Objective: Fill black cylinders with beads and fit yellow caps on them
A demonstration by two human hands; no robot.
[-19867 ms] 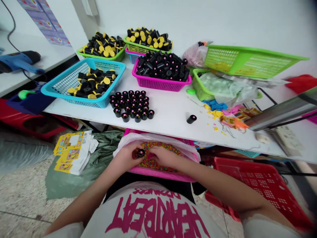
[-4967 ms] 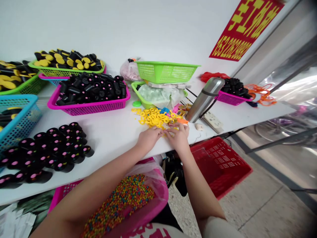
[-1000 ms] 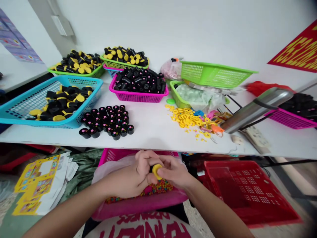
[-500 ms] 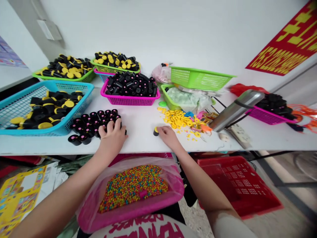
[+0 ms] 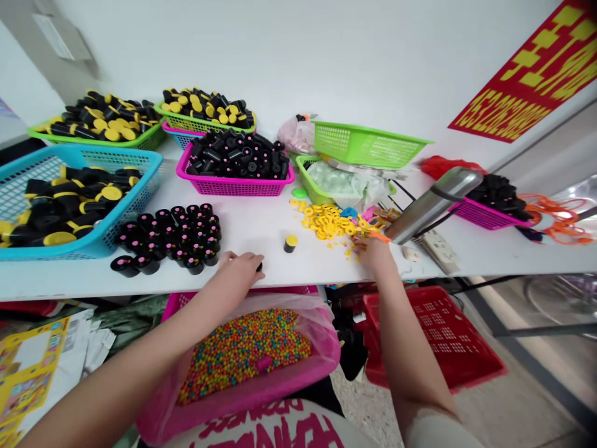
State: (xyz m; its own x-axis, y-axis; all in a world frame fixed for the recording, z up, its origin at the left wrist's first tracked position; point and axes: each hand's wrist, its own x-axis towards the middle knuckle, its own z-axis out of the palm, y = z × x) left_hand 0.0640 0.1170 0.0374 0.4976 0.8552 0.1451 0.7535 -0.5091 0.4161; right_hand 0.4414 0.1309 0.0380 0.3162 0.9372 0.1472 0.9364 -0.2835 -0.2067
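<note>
My left hand [image 5: 240, 272] is closed around a small black cylinder [image 5: 260, 267] at the table's front edge; most of it is hidden by the fingers. To its left stand several open black cylinders [image 5: 163, 239] in close rows, with pink dots and coloured beads inside. A single black cylinder with a yellow cap [image 5: 290, 243] stands upright between my hands. My right hand [image 5: 377, 256] is at the right side of the yellow ring-like pieces [image 5: 326, 221], fingers bent together among small yellow bits; what they pinch, if anything, cannot be made out.
A blue basket [image 5: 100, 239] of yellow-capped cylinders stands left. Behind are a magenta basket [image 5: 237, 186] of black cylinders and green baskets [image 5: 368, 146]. A steel cylinder [image 5: 433, 205] leans at right. Below the table edge sits a pink tub [image 5: 321, 361] of coloured beads.
My left hand has moved right from the rows with a black cylinder. My right hand has let go of the yellow-capped cylinder and moved right to the yellow pieces. The view has shifted slightly.
</note>
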